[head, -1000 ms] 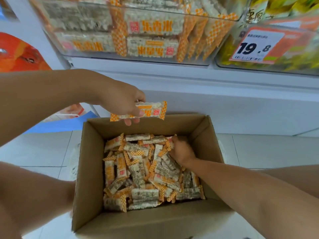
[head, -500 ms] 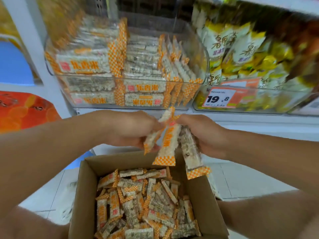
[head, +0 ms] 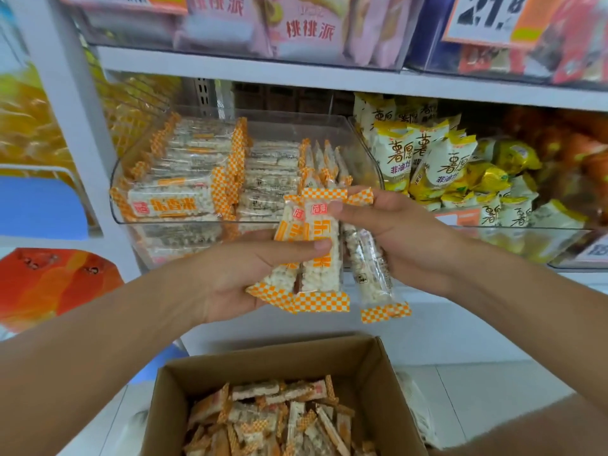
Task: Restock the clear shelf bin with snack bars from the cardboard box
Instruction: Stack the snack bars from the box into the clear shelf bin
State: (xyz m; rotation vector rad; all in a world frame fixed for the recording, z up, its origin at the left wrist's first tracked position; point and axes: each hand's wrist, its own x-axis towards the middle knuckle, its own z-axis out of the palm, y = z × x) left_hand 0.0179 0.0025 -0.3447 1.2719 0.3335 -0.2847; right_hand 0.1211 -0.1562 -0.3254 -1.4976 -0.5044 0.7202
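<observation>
Both hands have risen from the cardboard box [head: 375, 370] to mid-frame, left hand [head: 230, 278] and right hand [head: 404, 238] fingers clamped on upright snack bars [head: 320, 251], just below the clear shelf bin [head: 368, 153] directly behind.

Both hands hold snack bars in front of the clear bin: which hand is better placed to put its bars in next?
Right, likely. The right hand grips its snack bars at the top, nearest the clear bin and its unfilled right side. The left hand sits lower, supporting them.
</observation>
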